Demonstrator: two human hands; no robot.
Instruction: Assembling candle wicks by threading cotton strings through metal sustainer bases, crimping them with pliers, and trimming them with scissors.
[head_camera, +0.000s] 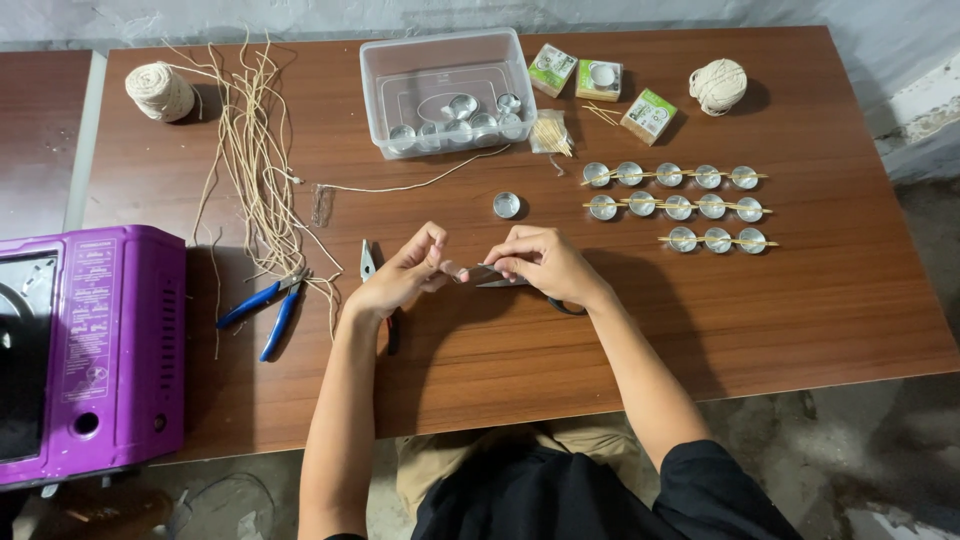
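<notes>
Over the middle of the brown table (800, 300), my left hand (405, 272) pinches a small pale piece at its fingertips. My right hand (545, 262) holds scissors (497, 279), their blades pointing left toward that piece and their dark handle under my palm. A single small metal cup (507, 205) lies just beyond my hands. A second pair of pliers (368, 262) with a dark red handle lies partly under my left wrist.
A clear plastic tub (447, 90) holds several metal cups. Rows of metal cups with sticks across them (675, 205) lie at the right. Loose cords (255, 170), two twine balls (160, 92) (718, 86), blue pliers (265, 305), small boxes (598, 80) and a purple stove (95, 350) surround.
</notes>
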